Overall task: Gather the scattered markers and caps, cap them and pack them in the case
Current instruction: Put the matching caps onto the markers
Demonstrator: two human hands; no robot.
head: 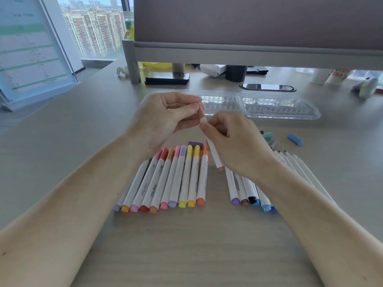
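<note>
Lying loose: purple cap (195,143) beside capped markers (176,179); blue cap (295,139) near case (277,106).

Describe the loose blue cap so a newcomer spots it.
Find the clear case across the desk. Just nearer than its right half lies the blue cap, a short chunk alone on bare desk, right of the teal cap.

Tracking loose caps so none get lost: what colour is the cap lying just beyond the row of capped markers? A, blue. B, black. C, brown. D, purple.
D: the purple cap lies on the desk just past the capped markers; the blue cap sits far off right.
</note>
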